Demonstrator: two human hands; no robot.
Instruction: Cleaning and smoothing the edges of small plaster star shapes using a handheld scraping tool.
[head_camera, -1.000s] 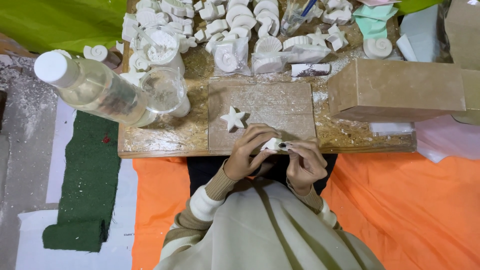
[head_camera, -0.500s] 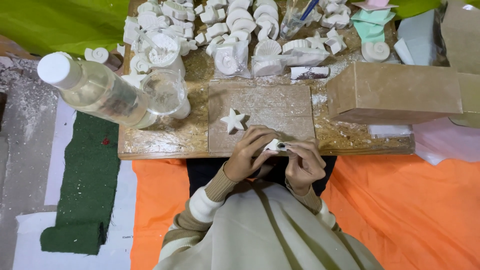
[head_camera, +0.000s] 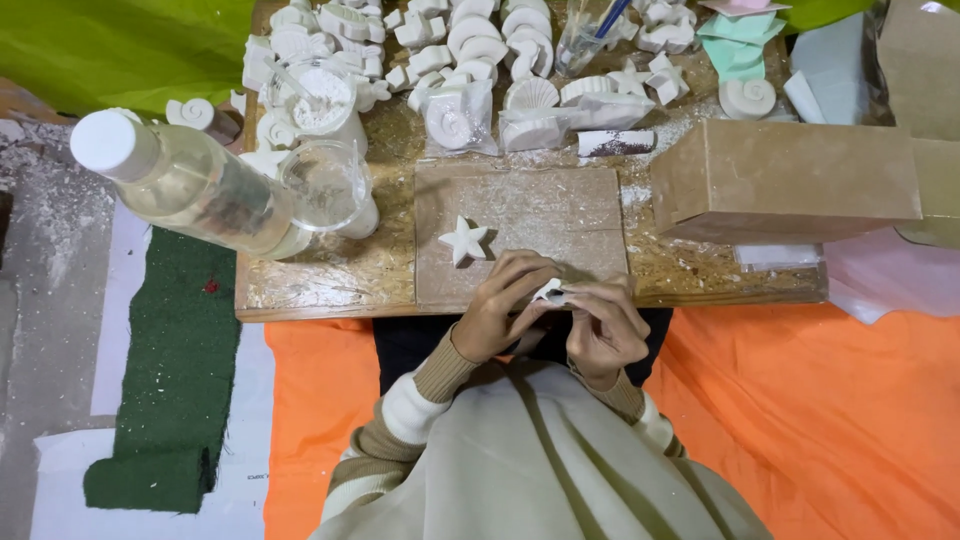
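Plaster piece (head_camera: 549, 291) btwn both hands' fingertips.

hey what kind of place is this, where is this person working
Probably a small home craft workspace for plaster casting, set up low on the floor. A dusty wooden board holds many white cast pieces shaped like shells and stars, and both hands, left hand and right hand, hold one small white piece.
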